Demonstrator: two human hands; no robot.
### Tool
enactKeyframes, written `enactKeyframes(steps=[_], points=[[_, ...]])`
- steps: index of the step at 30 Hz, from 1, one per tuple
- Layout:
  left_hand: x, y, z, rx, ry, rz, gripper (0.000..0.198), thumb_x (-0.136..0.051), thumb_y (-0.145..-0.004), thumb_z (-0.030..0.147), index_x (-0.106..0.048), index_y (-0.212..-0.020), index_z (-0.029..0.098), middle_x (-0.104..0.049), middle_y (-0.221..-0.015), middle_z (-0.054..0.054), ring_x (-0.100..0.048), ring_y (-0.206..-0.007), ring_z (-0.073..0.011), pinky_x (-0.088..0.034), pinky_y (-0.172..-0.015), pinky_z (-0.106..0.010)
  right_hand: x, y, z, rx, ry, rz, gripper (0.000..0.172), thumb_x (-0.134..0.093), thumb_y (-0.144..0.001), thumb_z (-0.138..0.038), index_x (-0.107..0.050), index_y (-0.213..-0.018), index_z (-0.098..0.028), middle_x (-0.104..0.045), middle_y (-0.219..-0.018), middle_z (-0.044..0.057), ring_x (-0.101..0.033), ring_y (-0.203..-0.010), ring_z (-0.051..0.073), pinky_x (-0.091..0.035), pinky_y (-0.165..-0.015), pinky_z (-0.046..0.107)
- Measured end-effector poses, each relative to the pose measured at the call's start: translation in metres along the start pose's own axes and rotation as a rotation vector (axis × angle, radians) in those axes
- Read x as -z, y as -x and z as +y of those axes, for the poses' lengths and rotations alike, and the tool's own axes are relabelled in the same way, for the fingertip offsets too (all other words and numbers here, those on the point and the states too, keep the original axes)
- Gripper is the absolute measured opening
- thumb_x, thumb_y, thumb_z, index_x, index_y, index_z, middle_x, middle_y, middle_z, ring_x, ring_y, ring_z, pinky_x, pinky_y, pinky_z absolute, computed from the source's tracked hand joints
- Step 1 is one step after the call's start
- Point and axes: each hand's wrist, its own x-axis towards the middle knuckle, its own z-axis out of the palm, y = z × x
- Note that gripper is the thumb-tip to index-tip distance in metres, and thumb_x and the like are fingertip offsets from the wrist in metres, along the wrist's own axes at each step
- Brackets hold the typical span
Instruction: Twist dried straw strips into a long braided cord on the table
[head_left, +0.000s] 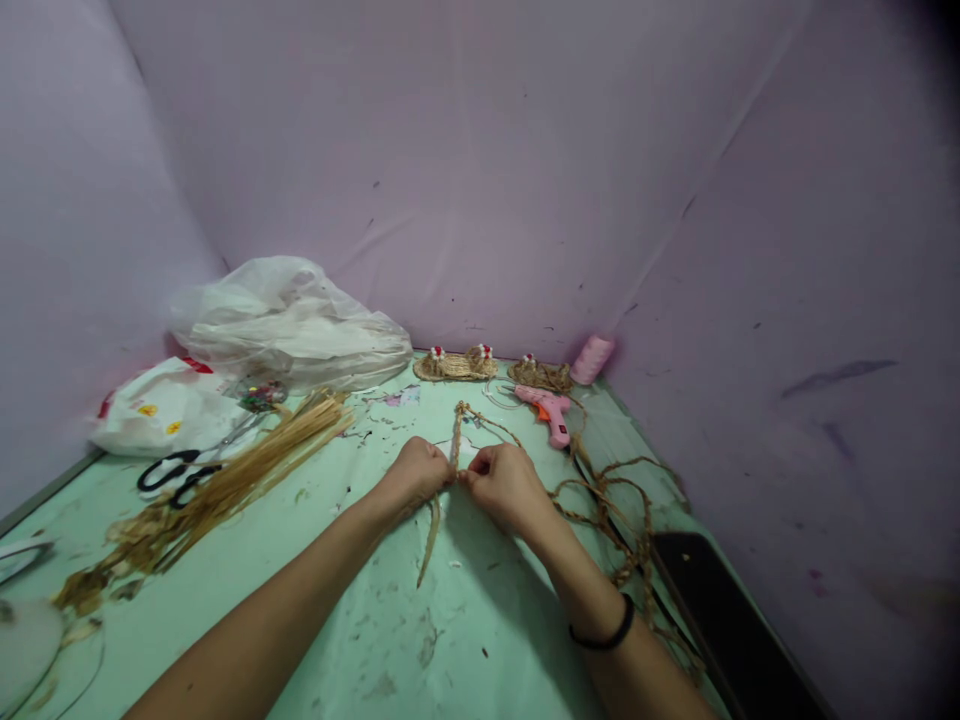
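Both my hands meet over the middle of the table, at the near end of a braided fibre cord (458, 430). My left hand (420, 467) is closed with its fingers pinched on the cord, and a loose flat strand (429, 545) hangs below it. From the other side my right hand (504, 482) pinches at the same spot with thumb and forefinger. The cord runs away from me to a bend, then slants back behind my right hand. More twisted cord (645, 510) lies in loops to the right. My fingers partly hide the gripped end.
On the green tabletop (375, 640), raw fibre (255, 470) and black-handled scissors (169, 470) lie left, near plastic bags (292, 320). Woven slippers (455, 367) stand at the back by a pink glue gun (551, 412) and thread spool (592, 358). A dark slab (727, 610) lies right.
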Motion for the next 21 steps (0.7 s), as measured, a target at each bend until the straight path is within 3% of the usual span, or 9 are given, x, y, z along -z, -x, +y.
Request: enactKeyframes(steps=[6,12,15,17,21], points=[[0.005,0.008,0.012,0.175,0.163,-0.079,0.014,-0.050,-0.053,0.015,-0.041,-0.041,0.015,-0.035,-0.029,0.004,-0.026,-0.028,-0.0051,-0.014,-0.031,-0.020,-0.001,0.012,-0.018,0.097,0.110,0.001,0.021,-0.048,-0.064,-0.019,-0.069,-0.063,-0.017,-0.066,-0.061,0.009,-0.051,-0.050,0.013,-0.026,-0.047,0.023],[0.015,0.004,0.011,0.115,0.187,-0.213,0.013,-0.056,-0.051,0.018,-0.044,-0.046,0.015,-0.034,-0.031,0.007,-0.023,-0.026,-0.0031,-0.011,-0.030,-0.018,0.008,0.008,-0.010,0.103,0.049,-0.104,0.017,-0.053,-0.064,-0.026,-0.068,-0.061,-0.018,-0.063,-0.056,0.004,-0.048,-0.049,0.011,-0.025,-0.046,0.022],[0.019,0.003,0.010,0.136,0.153,-0.225,0.010,-0.056,-0.051,0.019,-0.048,-0.050,0.014,-0.036,-0.034,0.006,-0.024,-0.027,-0.0034,-0.009,-0.030,-0.018,0.014,-0.002,0.000,-0.012,-0.155,-0.035,0.019,-0.052,-0.067,-0.029,-0.065,-0.062,-0.016,-0.061,-0.057,0.004,-0.048,-0.051,0.011,-0.029,-0.046,0.021],[0.020,0.003,0.010,0.131,0.142,-0.223,0.008,-0.055,-0.051,0.019,-0.049,-0.051,0.014,-0.037,-0.035,0.006,-0.024,-0.027,-0.0032,-0.010,-0.030,-0.018,0.012,-0.007,0.002,-0.134,-0.419,-0.012,0.015,-0.050,-0.068,-0.024,-0.062,-0.066,-0.014,-0.061,-0.059,0.003,-0.049,-0.052,0.010,-0.033,-0.048,0.020],[0.019,0.001,0.006,0.085,0.139,-0.245,0.007,-0.054,-0.051,0.019,-0.050,-0.051,0.013,-0.035,-0.034,0.007,-0.024,-0.027,-0.0033,-0.012,-0.031,-0.019,-0.003,-0.009,-0.001,-0.292,-0.919,-0.310,0.006,-0.051,-0.064,-0.017,-0.053,-0.060,-0.014,-0.053,-0.050,0.000,-0.045,-0.044,0.007,-0.035,-0.045,0.019]])
